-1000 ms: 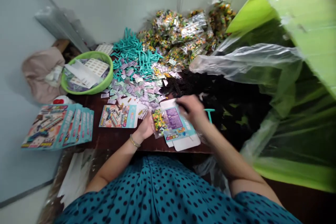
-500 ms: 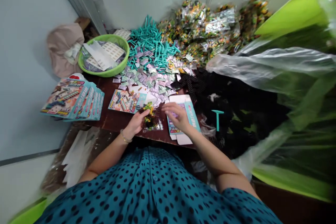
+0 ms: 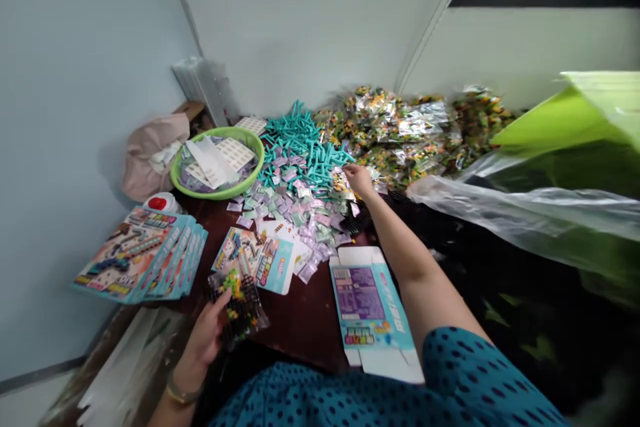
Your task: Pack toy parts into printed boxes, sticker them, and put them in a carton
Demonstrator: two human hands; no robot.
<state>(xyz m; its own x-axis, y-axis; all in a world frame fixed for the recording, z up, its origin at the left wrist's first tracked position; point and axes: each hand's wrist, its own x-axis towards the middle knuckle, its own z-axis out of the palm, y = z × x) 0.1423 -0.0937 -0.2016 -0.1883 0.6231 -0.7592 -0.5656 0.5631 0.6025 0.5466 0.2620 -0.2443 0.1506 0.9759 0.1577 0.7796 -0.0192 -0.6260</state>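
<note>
My left hand [image 3: 206, 332] is closed on a clear bag of toy bricks [image 3: 245, 317], black, yellow and green, near the front edge of the table. Far forward, my right hand [image 3: 359, 180] has its fingers pinched together at a small heap of yellow-and-white pieces [image 3: 342, 183]. Whatever is between those fingertips is too small to make out. Below the right forearm lies a flattened turquoise-and-purple box [image 3: 363, 307]. Beyond the bag in my left hand is another printed box [image 3: 274, 265], lying flat on white printed sheets [image 3: 301, 250].
Small sachets [image 3: 295, 210] and turquoise sticks [image 3: 300, 130] are heaped behind. At the left stand a green basket [image 3: 257, 173] and several stacked boxes [image 3: 135, 250]. Bagged bricks [image 3: 395, 127] line the back wall; clear plastic sheeting [image 3: 480, 203] covers the right.
My right hand has reached forward from beside the bag to the heap at the back. My left hand has drawn the bag left and nearer. The view has tilted up.
</note>
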